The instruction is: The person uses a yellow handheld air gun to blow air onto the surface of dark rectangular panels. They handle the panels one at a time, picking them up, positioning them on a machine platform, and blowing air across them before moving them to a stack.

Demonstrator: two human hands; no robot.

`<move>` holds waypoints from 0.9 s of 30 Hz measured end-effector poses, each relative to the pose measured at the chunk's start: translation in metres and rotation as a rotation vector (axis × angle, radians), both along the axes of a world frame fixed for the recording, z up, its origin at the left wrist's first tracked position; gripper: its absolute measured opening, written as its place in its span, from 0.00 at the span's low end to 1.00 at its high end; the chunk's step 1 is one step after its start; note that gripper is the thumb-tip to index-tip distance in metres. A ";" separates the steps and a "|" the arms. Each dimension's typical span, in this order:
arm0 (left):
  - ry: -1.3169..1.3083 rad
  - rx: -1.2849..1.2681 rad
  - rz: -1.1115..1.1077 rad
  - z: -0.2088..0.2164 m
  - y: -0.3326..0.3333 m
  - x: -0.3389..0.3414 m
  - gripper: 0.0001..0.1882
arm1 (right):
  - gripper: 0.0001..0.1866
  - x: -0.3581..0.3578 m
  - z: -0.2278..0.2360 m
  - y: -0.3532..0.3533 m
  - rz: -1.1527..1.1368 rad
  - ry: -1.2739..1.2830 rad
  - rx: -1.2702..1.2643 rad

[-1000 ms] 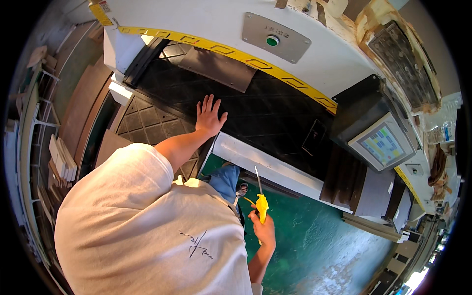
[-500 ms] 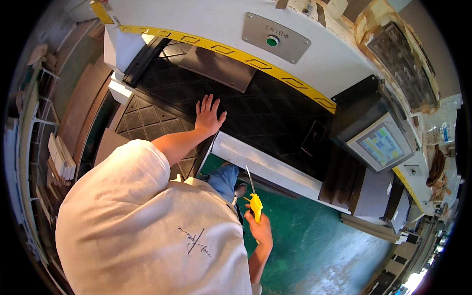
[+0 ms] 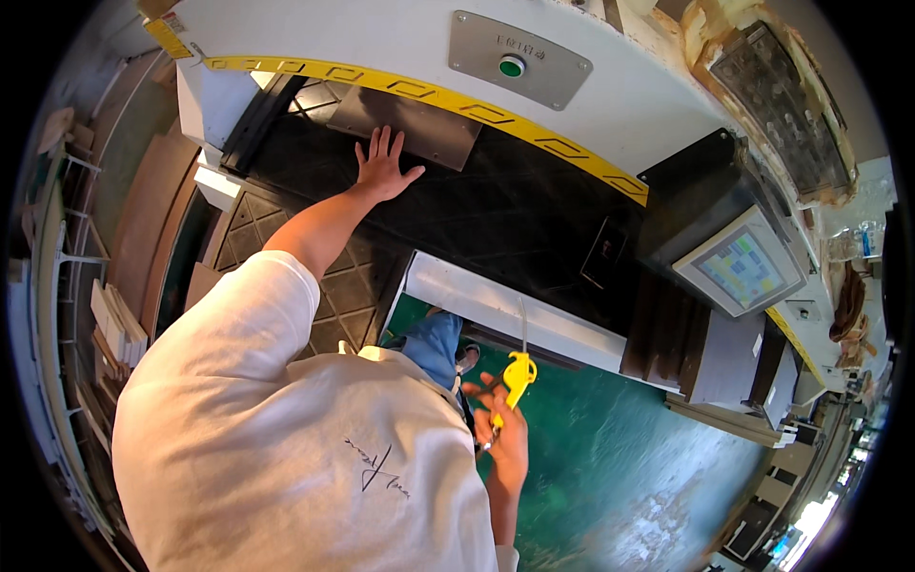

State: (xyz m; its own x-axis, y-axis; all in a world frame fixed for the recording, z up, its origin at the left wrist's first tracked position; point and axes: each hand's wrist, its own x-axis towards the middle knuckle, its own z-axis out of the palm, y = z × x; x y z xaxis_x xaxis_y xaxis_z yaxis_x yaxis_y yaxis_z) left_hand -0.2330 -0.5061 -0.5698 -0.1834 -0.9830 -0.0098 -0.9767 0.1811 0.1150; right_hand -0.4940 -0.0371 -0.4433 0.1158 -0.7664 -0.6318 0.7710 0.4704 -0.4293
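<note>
**Left hand (image 3: 383, 172) spread wide, right hand (image 3: 505, 434) round a yellow air gun (image 3: 518, 379)**

A big black bed (image 3: 477, 219) with criss-cross lines lies in front of the person. The left hand is over the far left part of the black bed, palm down, with its fingers spread and straight. The fingertips are over the near edge of a flat dark board (image 3: 434, 133), and I cannot tell if they touch it. That board lies at the far side of the black bed.

The right hand is on the near side of the black bed, up above the green floor (image 3: 600, 429). Its fingers are curled loosely around the yellow air gun. The gun's thin metal tube (image 3: 523, 329) points up toward the black bed, and in the view it crosses the white ledge (image 3: 558, 327) on the bed's near edge.

Past the far side of the black bed is a white beam (image 3: 334, 33) with a yellow strip (image 3: 410, 88) and a round green button (image 3: 512, 66). Right of the black bed is a lit screen (image 3: 742, 262). Well left of the black bed are long brown boards (image 3: 157, 214).
</note>
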 end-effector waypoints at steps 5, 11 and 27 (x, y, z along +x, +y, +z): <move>0.068 -0.091 -0.092 0.007 0.056 -0.015 0.51 | 0.32 0.021 -0.048 -0.011 -0.181 -0.316 -0.104; 0.158 -0.142 -0.335 0.020 0.176 -0.019 0.42 | 0.41 0.027 -0.016 -0.035 -0.210 -0.314 -0.164; 0.320 -0.426 0.168 -0.010 0.107 0.065 0.19 | 0.23 0.029 0.023 -0.172 0.577 0.706 -0.238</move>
